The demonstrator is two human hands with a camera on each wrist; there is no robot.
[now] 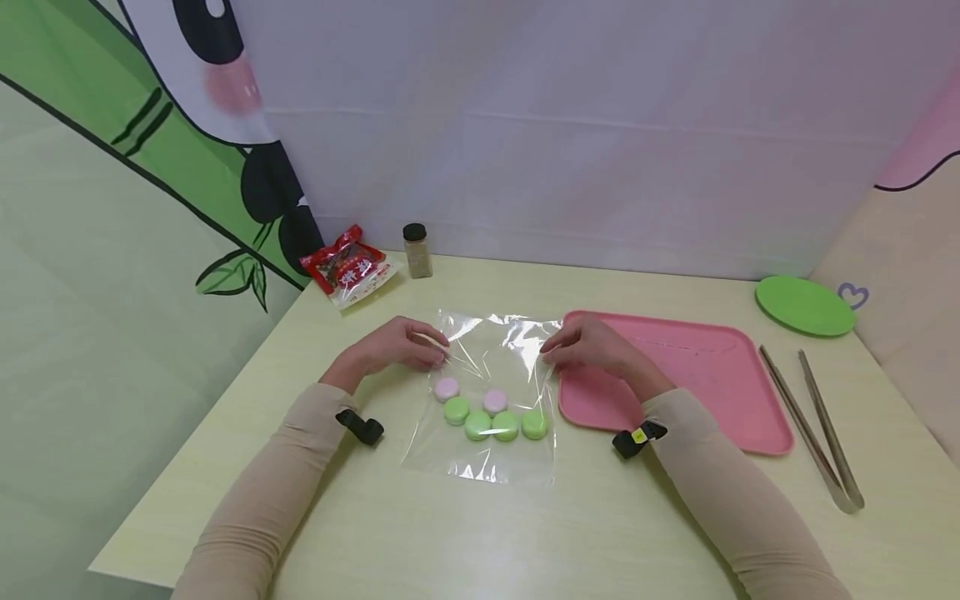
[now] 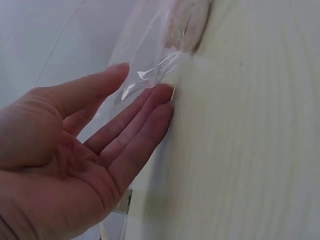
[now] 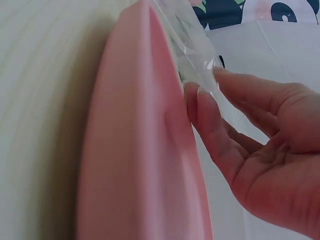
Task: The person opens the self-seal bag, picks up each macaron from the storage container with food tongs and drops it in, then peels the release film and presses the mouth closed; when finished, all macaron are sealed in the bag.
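A clear plastic bag [image 1: 480,462] lies flat on the table with round macaron-like pieces inside, two pale pink [image 1: 447,389] and several green [image 1: 477,426]. At the bag's left edge is my left hand [image 1: 408,342], fingers loosely bent. Seen from the left wrist, the thumb [image 2: 107,82] stands apart from the fingertips [image 2: 162,107], with the bag's film right beside them. My right hand [image 1: 588,346] is at the upper right edge, over the pink tray's near corner. In the right wrist view its thumb and fingers [image 3: 205,107] are parted close to the film.
A pink tray [image 1: 697,375] lies to the right, with metal tongs [image 1: 821,433] beside it and a green plate [image 1: 805,306] at the far right corner. A red and white snack packet [image 1: 350,268] and a black-capped jar [image 1: 417,252] stand at the back left.
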